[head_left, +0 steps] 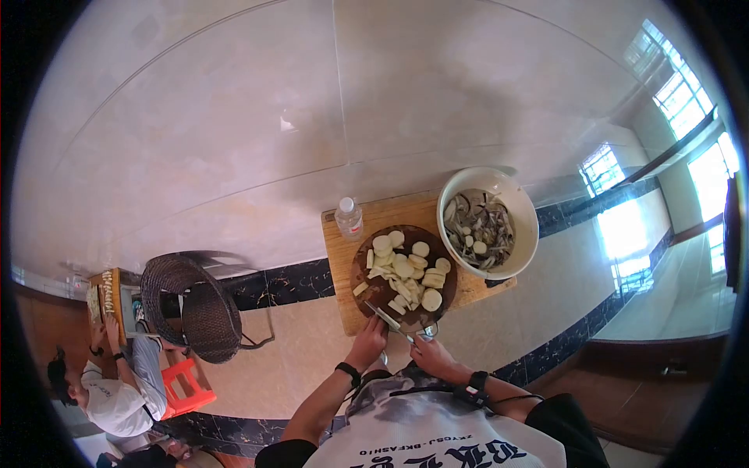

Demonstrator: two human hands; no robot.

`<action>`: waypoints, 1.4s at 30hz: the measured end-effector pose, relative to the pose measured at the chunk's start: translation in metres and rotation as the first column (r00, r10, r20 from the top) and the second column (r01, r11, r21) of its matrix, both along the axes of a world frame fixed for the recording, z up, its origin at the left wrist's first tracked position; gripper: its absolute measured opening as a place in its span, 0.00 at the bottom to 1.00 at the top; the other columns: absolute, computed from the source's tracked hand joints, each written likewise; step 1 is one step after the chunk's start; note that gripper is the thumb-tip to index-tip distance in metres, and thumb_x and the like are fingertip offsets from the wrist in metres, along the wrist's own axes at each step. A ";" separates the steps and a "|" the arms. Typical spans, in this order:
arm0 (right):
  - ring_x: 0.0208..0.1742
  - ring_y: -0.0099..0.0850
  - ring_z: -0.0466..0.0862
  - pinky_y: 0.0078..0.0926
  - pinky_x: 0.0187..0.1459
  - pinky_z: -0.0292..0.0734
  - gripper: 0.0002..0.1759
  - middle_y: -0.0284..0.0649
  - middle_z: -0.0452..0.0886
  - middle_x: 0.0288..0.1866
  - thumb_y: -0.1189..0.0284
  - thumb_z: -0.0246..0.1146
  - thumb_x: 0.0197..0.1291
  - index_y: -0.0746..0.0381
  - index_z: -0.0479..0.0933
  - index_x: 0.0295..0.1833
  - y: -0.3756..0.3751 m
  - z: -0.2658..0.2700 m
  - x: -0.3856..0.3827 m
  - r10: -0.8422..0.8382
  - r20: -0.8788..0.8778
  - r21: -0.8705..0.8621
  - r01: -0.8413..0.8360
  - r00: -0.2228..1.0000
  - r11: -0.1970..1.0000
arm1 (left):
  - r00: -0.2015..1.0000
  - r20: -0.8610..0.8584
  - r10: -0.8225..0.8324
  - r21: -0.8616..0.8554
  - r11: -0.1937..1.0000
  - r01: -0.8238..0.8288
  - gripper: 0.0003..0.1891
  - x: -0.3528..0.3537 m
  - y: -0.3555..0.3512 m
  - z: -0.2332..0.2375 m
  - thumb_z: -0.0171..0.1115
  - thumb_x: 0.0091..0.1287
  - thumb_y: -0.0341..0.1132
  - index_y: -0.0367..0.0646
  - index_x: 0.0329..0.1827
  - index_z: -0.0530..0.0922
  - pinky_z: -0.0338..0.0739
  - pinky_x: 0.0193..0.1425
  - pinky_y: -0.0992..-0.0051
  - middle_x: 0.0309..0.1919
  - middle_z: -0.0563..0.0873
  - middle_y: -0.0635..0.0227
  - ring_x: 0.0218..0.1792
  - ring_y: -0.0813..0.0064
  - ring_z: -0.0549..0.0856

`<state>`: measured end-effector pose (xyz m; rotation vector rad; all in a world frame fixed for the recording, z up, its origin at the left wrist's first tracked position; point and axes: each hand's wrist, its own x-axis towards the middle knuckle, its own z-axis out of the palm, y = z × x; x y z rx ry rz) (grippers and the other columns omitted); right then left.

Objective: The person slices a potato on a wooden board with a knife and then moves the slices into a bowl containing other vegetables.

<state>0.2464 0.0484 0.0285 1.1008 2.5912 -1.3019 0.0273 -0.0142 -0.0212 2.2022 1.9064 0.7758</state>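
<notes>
A round brown cutting board (367,273) carries a pile of pale, peeled root-vegetable slices (402,267), some round and some cut thinner. At its near edge a knife (385,316) lies slantwise, its blade pointing up and left. My right hand (433,355) is closed at the knife's lower right end, around what looks like the handle. My left hand (369,343) is beside the blade with its fingers curled together; what they hold, if anything, is hidden.
The board sits on a wooden table (343,300) against the tiled wall. A clear bottle (349,218) stands at the back left, and a white basin (527,222) of sliced food at the right. Further left are a dark wicker chair (211,316), a red stool (184,390) and another person (121,402) working.
</notes>
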 end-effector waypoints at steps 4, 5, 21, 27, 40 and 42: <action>0.41 0.67 0.82 0.61 0.44 0.76 0.13 0.65 0.81 0.37 0.67 0.58 0.70 0.68 0.71 0.47 0.000 -0.004 -0.002 -0.061 0.055 -0.056 0.064 0.997 0.996 | 1.000 0.019 0.014 -0.027 1.000 -0.014 0.12 0.000 0.001 0.004 0.62 0.65 0.27 0.28 0.48 0.83 0.80 0.62 0.61 0.51 0.83 0.54 0.56 0.54 0.81; 0.41 0.67 0.82 0.61 0.44 0.76 0.13 0.66 0.81 0.38 0.67 0.58 0.70 0.68 0.71 0.47 -0.001 -0.006 -0.002 -0.084 0.080 -0.079 0.091 0.993 0.993 | 0.999 0.030 0.019 -0.034 0.999 -0.018 0.12 0.000 0.001 0.002 0.62 0.65 0.27 0.29 0.48 0.83 0.80 0.62 0.61 0.50 0.83 0.55 0.56 0.55 0.81; 0.42 0.68 0.82 0.64 0.43 0.77 0.15 0.67 0.82 0.37 0.67 0.56 0.69 0.70 0.70 0.48 0.009 -0.020 -0.016 -0.075 0.151 -0.077 0.088 0.986 0.993 | 0.999 -0.024 0.029 0.013 1.000 -0.028 0.13 0.000 0.002 -0.010 0.63 0.57 0.30 0.30 0.42 0.85 0.79 0.65 0.62 0.51 0.83 0.56 0.58 0.55 0.81; 0.40 0.67 0.82 0.64 0.41 0.76 0.13 0.66 0.80 0.34 0.66 0.56 0.70 0.68 0.71 0.45 0.017 -0.026 0.012 0.150 -0.044 0.114 -0.144 0.988 0.983 | 0.991 -0.111 -0.071 -0.044 0.997 0.066 0.16 -0.006 -0.002 -0.022 0.63 0.58 0.30 0.30 0.46 0.85 0.77 0.69 0.61 0.53 0.83 0.53 0.62 0.53 0.80; 0.42 0.70 0.80 0.63 0.42 0.74 0.13 0.66 0.79 0.35 0.67 0.58 0.69 0.67 0.70 0.45 0.010 -0.009 0.000 -0.177 0.075 -0.117 0.185 0.981 0.976 | 0.993 -0.115 -0.016 -0.015 1.000 0.014 0.15 -0.005 0.006 -0.007 0.62 0.61 0.30 0.31 0.49 0.85 0.79 0.66 0.63 0.52 0.83 0.55 0.61 0.55 0.81; 0.42 0.69 0.80 0.63 0.43 0.74 0.13 0.66 0.79 0.36 0.67 0.59 0.69 0.67 0.70 0.46 0.009 -0.011 0.000 -0.172 0.075 -0.120 0.180 0.982 0.976 | 0.989 -0.145 -0.028 -0.012 1.000 0.027 0.15 -0.005 0.005 -0.002 0.62 0.61 0.30 0.31 0.48 0.85 0.79 0.65 0.63 0.51 0.83 0.55 0.60 0.55 0.81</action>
